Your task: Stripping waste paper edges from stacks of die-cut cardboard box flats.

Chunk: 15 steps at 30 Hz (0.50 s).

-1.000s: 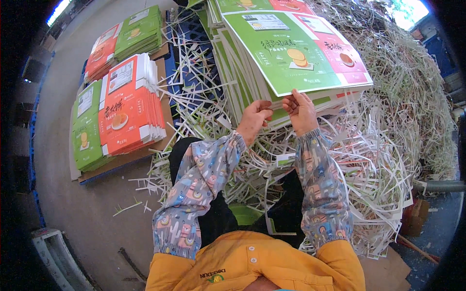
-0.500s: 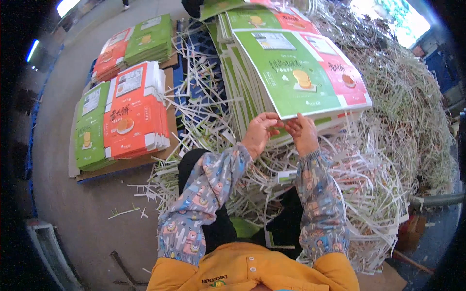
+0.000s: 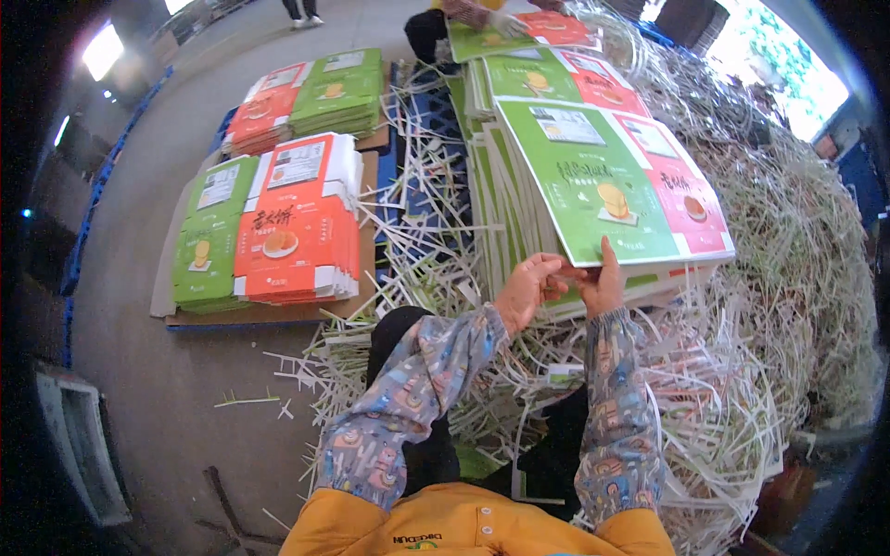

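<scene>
A printed cardboard sheet (image 3: pixel 593 199), green on its left and pink-red on its right, lies on top of a tall stack of like sheets (image 3: pixel 501 204). My left hand (image 3: pixel 533 295) is closed with its fingertips at the sheet's near left corner. Just right of it, my right hand (image 3: pixel 604 285) grips the near edge, its thumb pressed on the printed face and its other fingers underneath. Part of both hands' fingers is hidden. Behind this sheet, another green and red stack (image 3: pixel 547 79) continues away from me.
To the left, green cut pieces (image 3: pixel 199 241) and red cut pieces (image 3: pixel 297 227) stand stacked on a pallet, with more piles behind. Paper strips (image 3: pixel 695 398) heap around my legs and a large scrap mound (image 3: pixel 788 232) rises right. At the far end a co-worker's gloved hand (image 3: pixel 507 25) touches a sheet.
The view has shifted, so the stacks sit farther right and lower. My right thumb now lies farther over the sheet's face. The co-worker's gloved hand has come into view.
</scene>
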Available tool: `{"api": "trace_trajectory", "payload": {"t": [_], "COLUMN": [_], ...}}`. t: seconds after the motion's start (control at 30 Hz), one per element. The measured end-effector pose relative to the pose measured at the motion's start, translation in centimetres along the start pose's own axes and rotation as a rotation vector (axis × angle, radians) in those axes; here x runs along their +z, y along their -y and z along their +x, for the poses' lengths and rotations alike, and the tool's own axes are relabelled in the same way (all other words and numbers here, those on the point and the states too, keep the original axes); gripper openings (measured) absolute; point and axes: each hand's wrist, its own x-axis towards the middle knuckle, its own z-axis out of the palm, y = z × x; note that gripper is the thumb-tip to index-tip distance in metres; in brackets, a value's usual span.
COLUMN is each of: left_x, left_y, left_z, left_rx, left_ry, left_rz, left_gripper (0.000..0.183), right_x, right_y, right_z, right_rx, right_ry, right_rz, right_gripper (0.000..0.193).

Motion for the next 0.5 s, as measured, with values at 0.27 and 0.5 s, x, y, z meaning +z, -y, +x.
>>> {"api": "trace_trajectory", "payload": {"t": [0.27, 0.5], "left_x": [-1.3, -1.8], "left_y": [-1.9, -2.9], "left_z": [-0.6, -1.3], "left_rx": [0.007, 0.045], "left_ry": [-0.153, -0.184], "left_rz": [0.1, 0.181], "left_gripper": [0.022, 0.025], "right_x": [-1.0, -1.8], "right_y": [2.7, 4.8], "right_z": [1.8, -0.6], "right_rx": [0.092, 0.175], "right_ry": [-0.102, -0.156], "right_rz": [0.197, 0.584], "right_gripper": [0.032, 0.023]}}
